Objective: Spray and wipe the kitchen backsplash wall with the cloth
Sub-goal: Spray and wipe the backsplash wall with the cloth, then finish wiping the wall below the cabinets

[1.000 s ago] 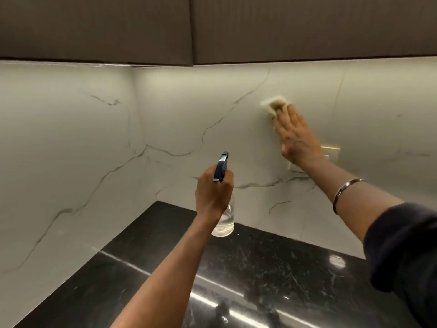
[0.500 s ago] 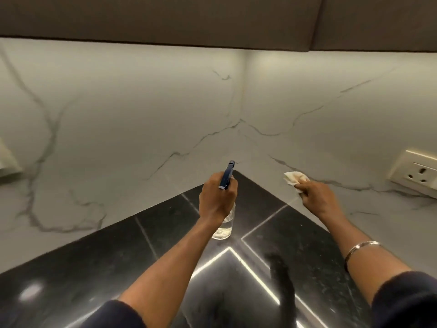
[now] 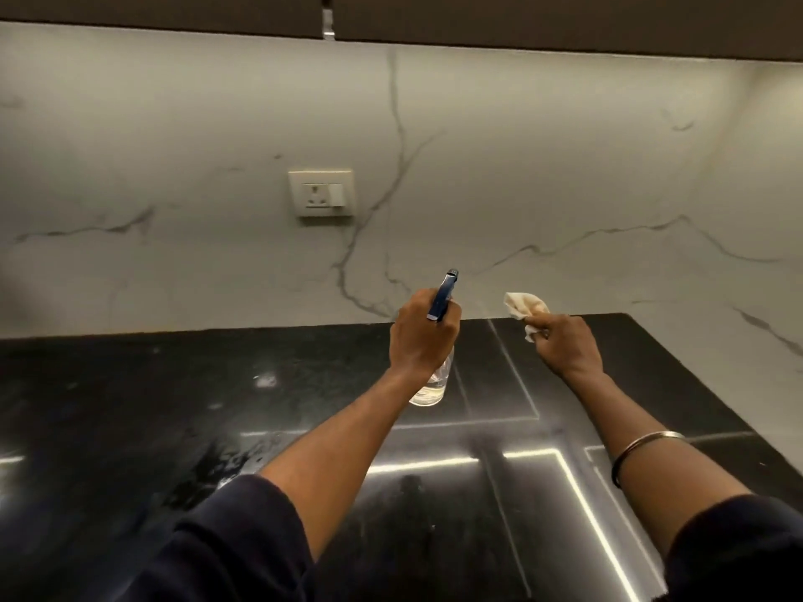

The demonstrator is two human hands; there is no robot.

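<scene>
Above counter (image 3: 174, 384), spray bottle (image 3: 439, 375), clear liquid (image 3: 428, 396) inside

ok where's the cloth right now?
Head view, right of centre: the cloth is bunched in the right hand, above the back edge of the countertop, just right of the spray bottle in the left hand.

Glossy black stone countertop (image 3: 130, 406) filling the lower frame, thin pale seam lines (image 3: 508, 362) right of centre, bright light-strip reflections (image 3: 417, 464) lower down, whitish smudge (image 3: 265, 380) left of centre
</scene>
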